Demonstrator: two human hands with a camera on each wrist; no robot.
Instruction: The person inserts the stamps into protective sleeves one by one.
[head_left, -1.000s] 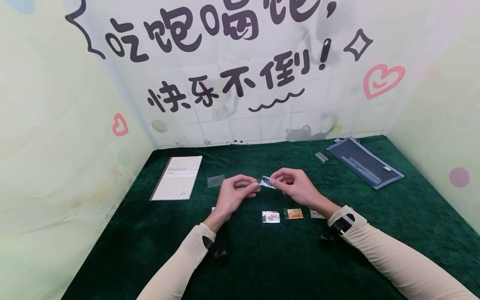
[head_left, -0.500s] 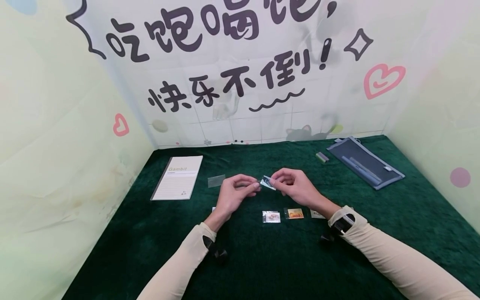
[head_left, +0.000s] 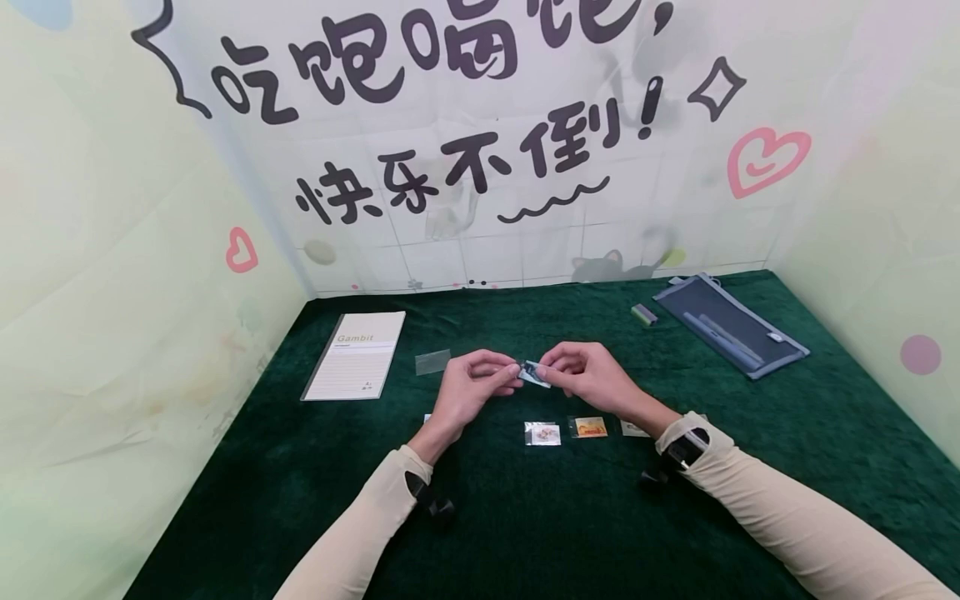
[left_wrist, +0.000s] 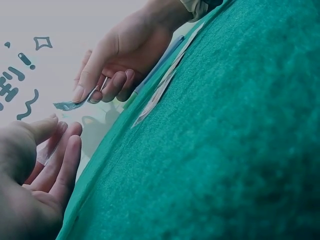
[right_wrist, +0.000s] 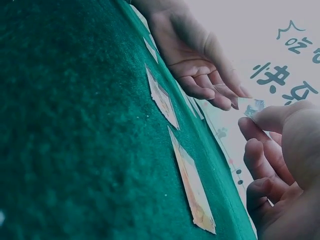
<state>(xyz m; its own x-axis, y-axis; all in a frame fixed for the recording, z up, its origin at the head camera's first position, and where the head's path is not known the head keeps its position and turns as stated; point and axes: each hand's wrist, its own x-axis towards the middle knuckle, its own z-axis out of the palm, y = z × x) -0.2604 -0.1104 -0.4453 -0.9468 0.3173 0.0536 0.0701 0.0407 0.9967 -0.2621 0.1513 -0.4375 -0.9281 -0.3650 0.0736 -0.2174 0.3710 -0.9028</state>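
Observation:
Between thumb and fingers my right hand (head_left: 592, 372) pinches a small blue printed card (head_left: 534, 374), its free edge pointing at the left fingertips. My left hand (head_left: 474, 385) pinches a clear plastic sleeve (left_wrist: 46, 151), mostly covered by the fingers. In the right wrist view the card's edge meets the left fingertips; whether it sits inside the sleeve I cannot tell. Both hands are raised above the green cloth. Nearer me lie a white picture card in a clear packet (head_left: 542, 433) and an orange one (head_left: 590, 427). Another card (head_left: 634, 428) is partly hidden by my right wrist.
A flat clear plastic piece (head_left: 432, 362) lies left of my left hand, beside a notebook (head_left: 356, 358). At the back right are an eraser-like block (head_left: 643, 314) and a blue mesh zip pouch (head_left: 731, 325) with pens inside. Fabric walls (head_left: 135, 333) border the table.
My right hand has shifted slightly down and left, bringing the blue card closer to the left fingertips. The left hand has stayed nearly still.

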